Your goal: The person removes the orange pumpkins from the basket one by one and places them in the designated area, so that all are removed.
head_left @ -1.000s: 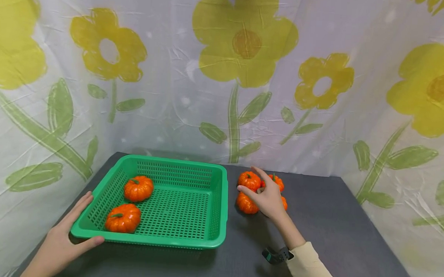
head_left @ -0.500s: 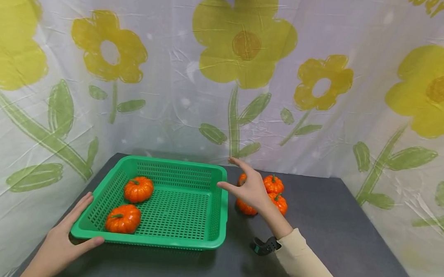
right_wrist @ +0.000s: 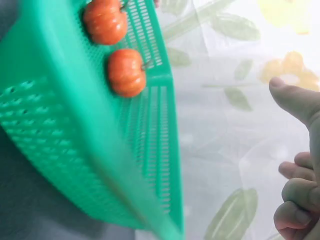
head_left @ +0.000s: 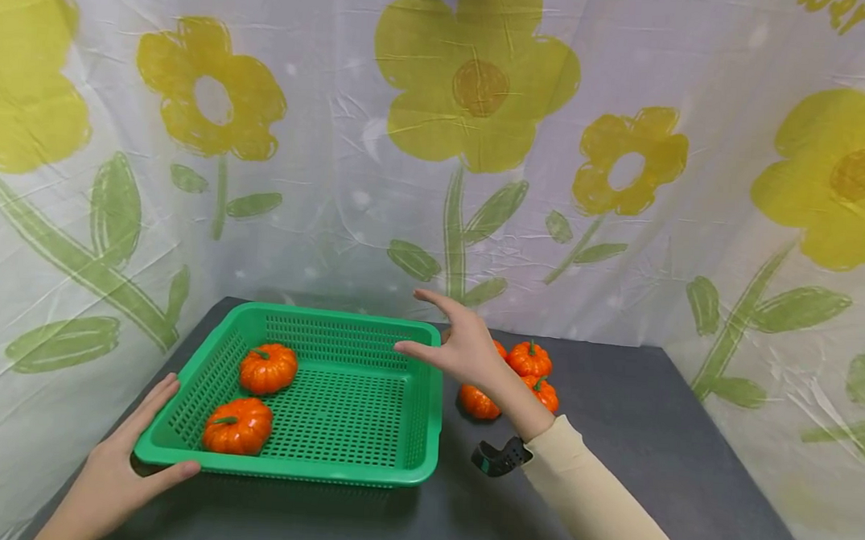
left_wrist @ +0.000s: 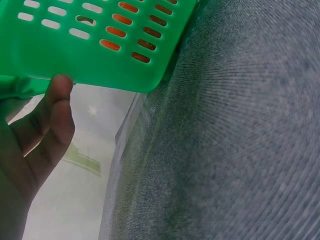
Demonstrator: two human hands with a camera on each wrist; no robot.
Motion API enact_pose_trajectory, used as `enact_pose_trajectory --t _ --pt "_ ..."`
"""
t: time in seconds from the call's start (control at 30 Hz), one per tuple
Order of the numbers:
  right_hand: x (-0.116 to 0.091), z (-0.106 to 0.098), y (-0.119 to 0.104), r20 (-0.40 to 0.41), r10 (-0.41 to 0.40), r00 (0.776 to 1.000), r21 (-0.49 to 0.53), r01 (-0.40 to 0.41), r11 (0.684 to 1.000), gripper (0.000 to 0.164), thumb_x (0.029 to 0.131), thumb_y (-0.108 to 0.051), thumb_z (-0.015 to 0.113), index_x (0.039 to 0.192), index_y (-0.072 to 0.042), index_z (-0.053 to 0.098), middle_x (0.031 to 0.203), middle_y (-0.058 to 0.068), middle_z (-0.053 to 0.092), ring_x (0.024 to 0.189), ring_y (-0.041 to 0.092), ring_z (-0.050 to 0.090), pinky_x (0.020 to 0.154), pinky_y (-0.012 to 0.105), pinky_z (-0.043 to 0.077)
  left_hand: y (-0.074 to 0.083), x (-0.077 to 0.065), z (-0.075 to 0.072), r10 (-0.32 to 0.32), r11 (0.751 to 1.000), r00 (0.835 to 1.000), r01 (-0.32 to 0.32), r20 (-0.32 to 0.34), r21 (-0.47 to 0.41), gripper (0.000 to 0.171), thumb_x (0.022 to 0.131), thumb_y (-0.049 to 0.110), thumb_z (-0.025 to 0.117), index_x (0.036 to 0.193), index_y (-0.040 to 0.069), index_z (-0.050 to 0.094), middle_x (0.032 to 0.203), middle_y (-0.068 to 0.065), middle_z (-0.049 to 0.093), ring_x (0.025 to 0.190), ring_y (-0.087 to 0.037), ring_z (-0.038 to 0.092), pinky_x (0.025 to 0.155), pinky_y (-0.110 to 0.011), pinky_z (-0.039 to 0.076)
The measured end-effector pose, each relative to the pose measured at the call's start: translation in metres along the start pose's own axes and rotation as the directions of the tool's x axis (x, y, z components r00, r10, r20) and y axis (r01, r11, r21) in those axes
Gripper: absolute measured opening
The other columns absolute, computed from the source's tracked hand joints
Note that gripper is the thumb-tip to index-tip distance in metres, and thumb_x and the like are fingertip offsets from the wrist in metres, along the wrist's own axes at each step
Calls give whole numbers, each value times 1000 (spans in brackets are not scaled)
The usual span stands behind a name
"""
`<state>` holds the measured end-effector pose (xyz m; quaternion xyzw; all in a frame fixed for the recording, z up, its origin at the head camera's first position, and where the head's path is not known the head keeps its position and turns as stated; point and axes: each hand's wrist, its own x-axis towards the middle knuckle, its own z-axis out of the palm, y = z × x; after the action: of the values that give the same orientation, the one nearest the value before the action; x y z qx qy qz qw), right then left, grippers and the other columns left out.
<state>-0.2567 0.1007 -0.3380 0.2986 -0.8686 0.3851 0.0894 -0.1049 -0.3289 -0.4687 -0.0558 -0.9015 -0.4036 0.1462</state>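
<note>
A green perforated plastic basket (head_left: 344,469) stands on the dark table. Inside it, toward the left, sit two small orange pumpkins, a rear one (head_left: 269,369) and a front one (head_left: 239,427). My left hand (head_left: 116,461) spans the basket's front left corner, fingers along the left rim and thumb at the front rim. The left wrist view shows fingertips at the green rim. Over the basket's right rear rim hovers my right hand (head_left: 465,348), thumb and fingers spread and nothing between them. It partly hides pumpkins behind it.
Right of the basket, several more pumpkins cluster on the table, among them one at the back (head_left: 529,359) and one at the front left (head_left: 479,402). A flower-printed cloth (head_left: 319,217) hangs around the table (head_left: 635,440). My right wrist wears a black band (head_left: 500,458).
From above the pumpkin cluster, my empty right hand has moved left to the basket's right rim. My left hand, the basket and the pumpkins keep their places.
</note>
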Motion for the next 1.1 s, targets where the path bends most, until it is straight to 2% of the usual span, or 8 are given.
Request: enact_pose_trajectory --t 0.2,0.3,0.37,0.47,0.53,0.6,0.97,1.1 --pt "17 2 -19 3 -54 999 -4 54 999 81 88 -39 89 158 -22 52 154 -6 59 44 10 23 52 26 36 0 0 0 -25 1000 1000 25 4 4 108 89 27 87 171 39 17 173 30 6 151 13 3 104 -89 17" --pt "25 5 -27 14 -85 996 0 85 996 81 87 -37 89 158 -21 52 154 -4 59 48 8 36 54 27 41 -1 -1 0 -30 1000 1000 30 7 -2 108 90 27 87 171 40 17 173 30 6 152 12 3 105 -89 17" --pt "29 9 -31 26 -103 994 2 103 995 82 87 -37 90 158 -19 52 155 -2 59 51 13 43 63 29 48 -2 -1 0 -31 1000 999 31 8 -5 108 90 27 87 171 40 17 173 29 6 152 12 3 106 -88 16" --pt "36 15 -38 40 -124 992 -12 124 992 82 86 -38 90 157 -18 53 155 0 58 88 18 68 88 37 56 -4 -1 0 -36 999 999 36 15 -8 108 90 27 87 170 41 16 173 29 5 153 10 2 105 -88 17" --pt "40 19 -42 50 -134 990 -24 136 990 82 86 -38 90 157 -17 53 156 1 58 116 22 69 106 43 52 -4 -1 0 -37 999 999 37 18 -11 108 90 27 87 170 41 16 174 28 6 153 9 2 105 -88 18" --pt "43 23 -46 59 -139 988 -28 141 990 83 86 -39 90 157 -16 53 156 1 58 142 23 54 113 46 48 -3 -1 0 -36 999 999 37 19 -14 108 90 27 87 170 41 16 174 27 6 153 9 3 104 -88 18" --pt "56 47 -57 68 -86 994 29 84 996 81 88 -43 88 157 -22 53 155 -4 58 140 18 55 107 42 52 3 -1 -1 -16 999 1000 17 11 -44 107 90 24 87 170 39 19 175 24 8 148 16 7 110 -85 15" --pt "59 57 -58 52 -60 997 106 54 993 79 89 -41 87 158 -22 53 155 -5 58 114 22 67 97 40 55 4 -1 -2 -19 999 1000 19 17 -51 107 90 24 87 170 40 18 175 25 8 148 16 6 109 -86 15"
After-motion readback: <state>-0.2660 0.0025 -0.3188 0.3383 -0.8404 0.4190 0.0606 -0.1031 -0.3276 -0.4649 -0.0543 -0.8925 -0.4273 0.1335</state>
